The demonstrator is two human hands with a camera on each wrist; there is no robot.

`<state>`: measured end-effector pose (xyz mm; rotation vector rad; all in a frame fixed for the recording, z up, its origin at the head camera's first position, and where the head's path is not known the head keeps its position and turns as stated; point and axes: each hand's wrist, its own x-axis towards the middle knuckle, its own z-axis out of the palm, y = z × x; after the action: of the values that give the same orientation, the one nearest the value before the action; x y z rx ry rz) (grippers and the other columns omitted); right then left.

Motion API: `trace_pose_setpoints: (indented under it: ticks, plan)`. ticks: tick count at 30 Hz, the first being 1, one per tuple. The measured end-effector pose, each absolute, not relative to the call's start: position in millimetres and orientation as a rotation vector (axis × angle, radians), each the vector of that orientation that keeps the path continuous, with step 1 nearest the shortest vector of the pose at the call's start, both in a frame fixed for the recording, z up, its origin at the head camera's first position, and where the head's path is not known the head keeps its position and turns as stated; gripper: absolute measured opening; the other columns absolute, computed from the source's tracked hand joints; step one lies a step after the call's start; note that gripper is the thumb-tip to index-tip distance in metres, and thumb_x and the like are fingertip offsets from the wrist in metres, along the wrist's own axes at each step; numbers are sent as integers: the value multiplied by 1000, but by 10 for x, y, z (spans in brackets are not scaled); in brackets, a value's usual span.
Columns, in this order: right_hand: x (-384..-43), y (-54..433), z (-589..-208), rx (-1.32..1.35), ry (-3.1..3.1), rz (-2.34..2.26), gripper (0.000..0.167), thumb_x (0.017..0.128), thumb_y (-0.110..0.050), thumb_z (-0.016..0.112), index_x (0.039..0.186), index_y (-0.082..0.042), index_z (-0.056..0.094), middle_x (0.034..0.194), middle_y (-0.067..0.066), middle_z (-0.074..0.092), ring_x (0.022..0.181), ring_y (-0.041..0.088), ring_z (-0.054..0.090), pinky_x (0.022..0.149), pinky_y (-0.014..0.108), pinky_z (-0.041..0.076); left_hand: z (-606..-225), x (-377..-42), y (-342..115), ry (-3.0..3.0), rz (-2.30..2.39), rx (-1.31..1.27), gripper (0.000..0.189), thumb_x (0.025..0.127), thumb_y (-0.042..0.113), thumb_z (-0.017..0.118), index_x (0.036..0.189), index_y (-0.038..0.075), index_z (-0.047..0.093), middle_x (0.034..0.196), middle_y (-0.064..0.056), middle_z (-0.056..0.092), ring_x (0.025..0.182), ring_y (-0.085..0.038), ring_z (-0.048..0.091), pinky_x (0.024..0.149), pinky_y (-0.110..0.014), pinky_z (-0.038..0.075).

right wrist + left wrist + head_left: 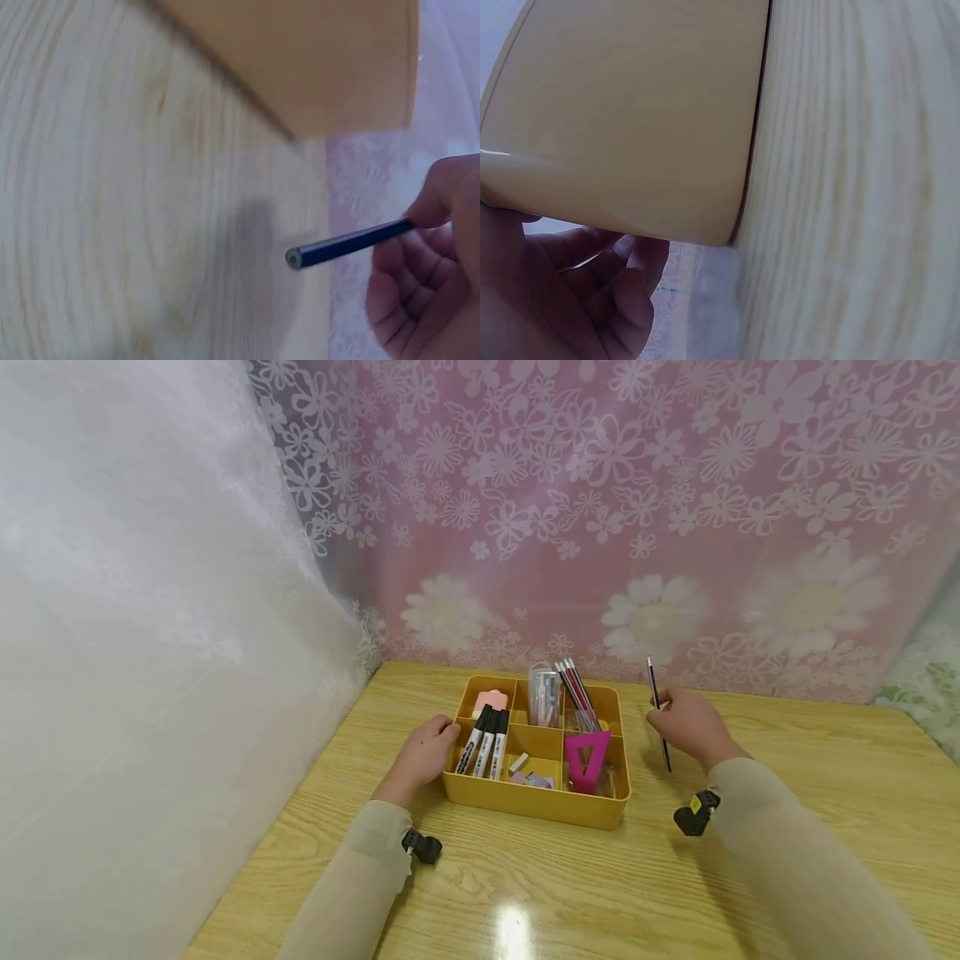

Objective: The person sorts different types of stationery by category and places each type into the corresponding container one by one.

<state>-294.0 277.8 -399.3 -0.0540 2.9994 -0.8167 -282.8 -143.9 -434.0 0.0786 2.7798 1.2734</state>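
My right hand (693, 724) pinches a dark blue pencil (652, 681) between thumb and fingers, to the right of a yellow desk organizer (536, 806). The pencil stands nearly upright, its pale tip on top; the right wrist view shows the blunt lower end of the pencil (345, 244). At the organizer's left wall, my left hand (425, 752) grips the rim, with curled fingers (634, 300) against the outside. Black-capped white markers (486, 747) lean in the front left compartment. Several pencils (577, 689) stand at the back right, beside a clear case of pens (544, 697).
A magenta set square (587, 760) leans in the front right compartment. The front middle one holds a white eraser (519, 763) and small pastel pieces (534, 780). A pink item (491, 700) lies at the back left. A floral curtain (600, 527) hangs behind the wooden table (480, 868).
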Motion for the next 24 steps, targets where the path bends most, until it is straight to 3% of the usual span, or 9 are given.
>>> trace_pose_setpoints:
  ticks: [10,24]
  plan:
    - [-2935,2440,-3723,-107,3103,-1200,34,98,-21,49,125,0,51,100,14,54,82,30,48,65,40,39,-4328,-2827,-1456,2773,1292,104,41,109,41,39,128,12,62,122,-7,64,108,-26,60,99,-50,47]
    - [-2937,2205,-3612,-199,3124,-1412,31,99,-16,48,127,-3,51,104,14,58,83,29,51,69,41,42,-4327,-2825,-1445,2766,1302,86,42,109,42,40,129,12,61,124,-8,64,109,-27,59,100,-50,47]
